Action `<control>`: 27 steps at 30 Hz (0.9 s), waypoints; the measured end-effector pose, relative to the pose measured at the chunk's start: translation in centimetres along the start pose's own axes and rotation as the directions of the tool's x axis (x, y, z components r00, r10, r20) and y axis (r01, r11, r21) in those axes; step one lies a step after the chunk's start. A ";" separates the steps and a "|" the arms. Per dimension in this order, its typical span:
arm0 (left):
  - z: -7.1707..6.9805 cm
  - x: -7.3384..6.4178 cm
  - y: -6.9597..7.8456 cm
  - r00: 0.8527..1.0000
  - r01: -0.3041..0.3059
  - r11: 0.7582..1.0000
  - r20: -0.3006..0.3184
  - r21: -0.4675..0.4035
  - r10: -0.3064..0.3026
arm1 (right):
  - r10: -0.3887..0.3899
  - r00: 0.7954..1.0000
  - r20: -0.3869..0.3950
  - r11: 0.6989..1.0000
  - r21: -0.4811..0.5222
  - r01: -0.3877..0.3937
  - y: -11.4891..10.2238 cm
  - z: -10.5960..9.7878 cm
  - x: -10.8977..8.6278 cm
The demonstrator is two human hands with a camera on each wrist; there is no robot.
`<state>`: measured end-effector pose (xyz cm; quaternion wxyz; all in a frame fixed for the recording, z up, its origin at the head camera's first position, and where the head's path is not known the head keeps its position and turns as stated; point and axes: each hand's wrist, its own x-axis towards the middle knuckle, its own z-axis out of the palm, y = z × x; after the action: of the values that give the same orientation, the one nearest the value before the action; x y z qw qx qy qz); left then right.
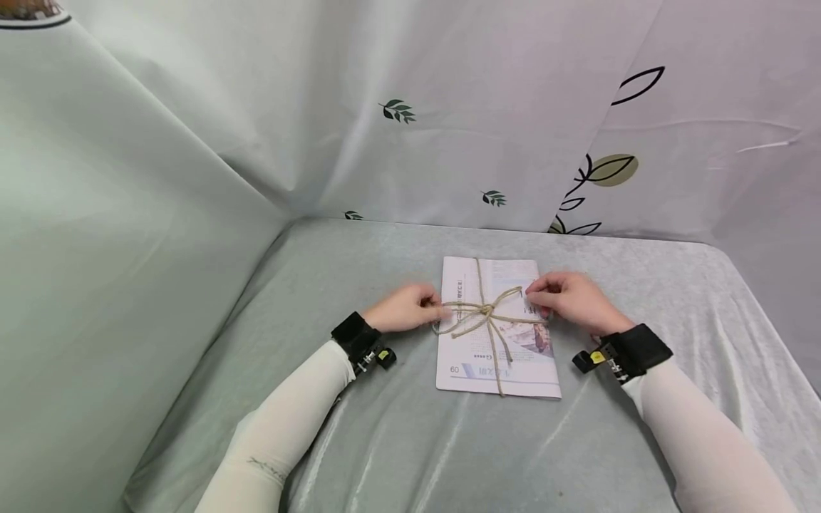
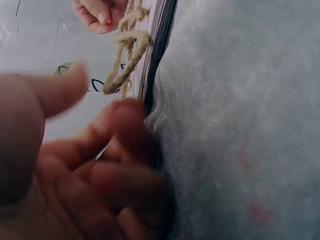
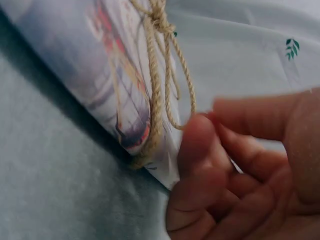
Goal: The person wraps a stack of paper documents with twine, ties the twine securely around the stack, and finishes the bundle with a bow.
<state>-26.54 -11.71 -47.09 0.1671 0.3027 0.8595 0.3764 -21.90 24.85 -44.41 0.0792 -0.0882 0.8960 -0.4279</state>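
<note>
A folded newspaper bundle (image 1: 471, 363) lies on the cloth, tied crosswise with twine (image 1: 498, 361) that ends in a bow. My left hand (image 1: 407, 308) is at the bundle's left edge, close to one bow loop (image 2: 131, 70). Its thumb (image 2: 65, 92) stands apart from the bent fingers, with nothing between them. On the other side, my right hand (image 1: 574, 299) is over the right edge. Thumb and index fingertips come close together beside the other loop (image 3: 191, 90), whose end is partly hidden by the index finger. That loop looks slack and rounded. Both hands are slightly blurred.
Grey cloth (image 1: 385, 427) covers the table. A pale curtain with leaf prints (image 1: 398, 110) stands along the back, and plain pale cloth (image 1: 128, 249) hangs on the left. Each wrist wears a black strap (image 1: 355, 336) with a small device.
</note>
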 end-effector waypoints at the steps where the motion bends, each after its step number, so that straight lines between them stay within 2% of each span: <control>1: 0.0 -0.1 0.1 0.999 -0.010 1.000 0.031 0.008 0.009 | -0.014 1.000 0.024 0.999 -0.031 0.015 -0.2 0.1 -0.1; 3: 0.0 -0.2 0.3 0.997 -0.022 1.000 0.081 0.018 0.020 | -0.052 0.995 0.082 0.994 -0.097 0.060 -0.7 0.5 -0.3; 5: 0.0 -0.3 0.5 0.995 -0.027 0.999 0.101 0.021 0.024 | -0.073 0.986 0.149 0.988 -0.124 0.091 -1.1 0.9 -0.5; 8: 0.0 -0.3 0.7 0.994 -0.027 0.999 0.102 0.029 0.024 | -0.092 0.971 0.222 0.977 -0.168 0.132 -1.7 1.6 -1.0; 11: 0.0 -0.2 0.8 0.996 -0.032 0.999 0.082 0.043 0.028 | -0.111 0.961 0.252 0.964 -0.208 0.166 -2.0 2.3 -1.3; 14: 0.1 -0.1 0.7 1.000 -0.015 0.999 0.027 0.049 0.013 | -0.159 0.963 0.220 0.953 -0.221 0.207 -1.8 2.7 -1.2; 17: 0.2 0.0 0.6 0.999 0.021 1.000 -0.036 0.007 -0.021 | -0.274 0.957 0.101 0.928 -0.234 0.290 -1.0 2.7 -0.7; 20: 0.2 0.1 0.4 0.997 0.040 0.997 -0.065 -0.059 -0.043 | -0.392 0.920 -0.011 0.878 -0.303 0.370 0.0 2.6 -0.2; 21: 0.2 0.1 0.4 0.997 0.040 0.995 -0.066 -0.089 -0.046 | -0.424 0.905 -0.025 0.856 -0.337 0.392 0.2 2.5 -0.1; 23: 0.2 0.1 0.3 0.997 0.040 0.982 -0.054 -0.183 -0.051 | -0.443 0.896 -0.019 0.832 -0.382 0.403 0.6 2.4 0.1; 25: 0.3 0.1 0.3 0.998 0.044 0.952 -0.038 -0.304 -0.058 | -0.443 0.896 -0.004 0.824 -0.394 0.406 0.8 2.3 0.2; 27: 0.3 0.2 0.3 0.998 0.051 0.898 -0.020 -0.438 -0.066 | -0.439 0.898 -0.009 0.834 -0.377 0.404 0.7 2.2 0.3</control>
<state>-26.38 -11.28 -47.12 0.2270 0.2251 0.7647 0.5596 -21.81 23.56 -46.37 -0.0778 -0.2762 0.9208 -0.2643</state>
